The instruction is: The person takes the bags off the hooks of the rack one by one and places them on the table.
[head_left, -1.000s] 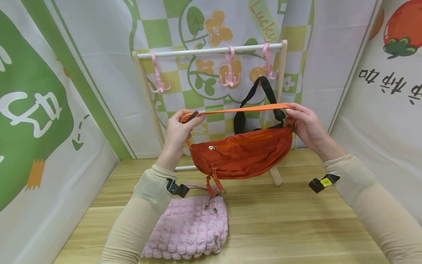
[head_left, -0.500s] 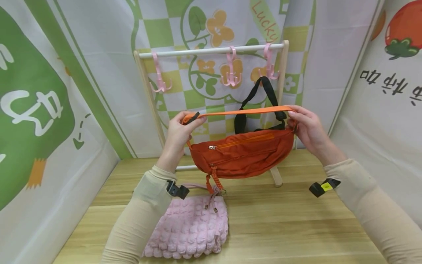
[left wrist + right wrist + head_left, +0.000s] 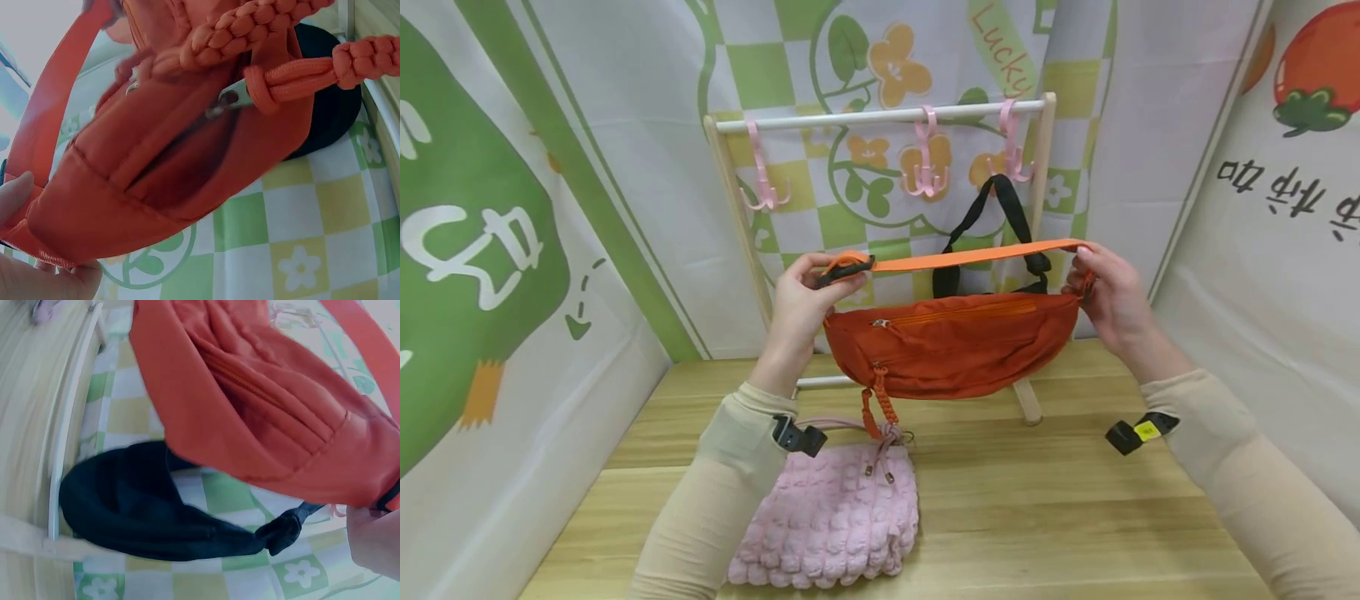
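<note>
An orange-red waist bag (image 3: pixel 955 346) hangs in the air between both hands, in front of the rack. My left hand (image 3: pixel 797 304) pinches its left end, where the orange strap (image 3: pixel 970 255) meets a black buckle (image 3: pixel 847 271). At the other end my right hand (image 3: pixel 1112 292) grips the strap close to the bag's corner. The strap runs nearly taut above the bag. Braided zipper pulls (image 3: pixel 883 396) dangle from its left part; they show large in the left wrist view. A black bag (image 3: pixel 156 500) hangs by its strap behind the orange-red one, mostly hidden in the head view.
Behind stands a wooden rack (image 3: pixel 1042 192) with a white bar (image 3: pixel 850 119). Pink hooks (image 3: pixel 765 179) hang along the bar, the rightmost near the black strap. A pink quilted bag (image 3: pixel 842 517) lies on the wooden table (image 3: pixel 1037 508) at front left. Printed cloth walls surround the table.
The waist bag has risen slightly and is stretched a little wider. The right hand has shifted slightly right; the buckle at the left hand has turned flatter.
</note>
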Action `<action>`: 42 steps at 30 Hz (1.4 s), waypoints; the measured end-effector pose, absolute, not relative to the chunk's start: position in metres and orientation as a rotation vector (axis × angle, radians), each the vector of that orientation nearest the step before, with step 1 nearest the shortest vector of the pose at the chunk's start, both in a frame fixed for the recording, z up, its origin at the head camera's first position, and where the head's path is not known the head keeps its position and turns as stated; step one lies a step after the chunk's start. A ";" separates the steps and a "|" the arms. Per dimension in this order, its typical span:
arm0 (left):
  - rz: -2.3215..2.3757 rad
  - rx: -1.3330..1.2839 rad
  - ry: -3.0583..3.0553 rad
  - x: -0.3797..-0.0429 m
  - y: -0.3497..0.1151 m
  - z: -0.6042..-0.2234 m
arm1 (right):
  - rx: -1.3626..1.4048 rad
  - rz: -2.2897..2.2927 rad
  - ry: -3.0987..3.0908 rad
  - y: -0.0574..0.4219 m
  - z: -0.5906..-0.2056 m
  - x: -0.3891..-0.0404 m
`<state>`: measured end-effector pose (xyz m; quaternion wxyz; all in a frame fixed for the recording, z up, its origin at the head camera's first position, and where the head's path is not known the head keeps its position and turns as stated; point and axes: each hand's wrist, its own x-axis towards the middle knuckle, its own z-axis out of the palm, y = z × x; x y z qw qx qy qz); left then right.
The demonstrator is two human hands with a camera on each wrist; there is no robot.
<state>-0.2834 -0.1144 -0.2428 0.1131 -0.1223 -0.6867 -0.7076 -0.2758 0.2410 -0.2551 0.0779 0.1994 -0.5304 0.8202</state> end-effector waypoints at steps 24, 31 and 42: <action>-2.106 -0.306 -1.971 -0.278 -0.121 -0.246 | 0.686 2.489 -1.637 0.249 -0.260 -0.269; -2.146 -0.315 -1.926 -0.278 -0.124 -0.250 | 0.696 2.517 -1.651 0.251 -0.265 -0.271; -2.204 -0.251 -1.904 -0.282 -0.129 -0.261 | 0.699 2.510 -1.679 0.252 -0.272 -0.271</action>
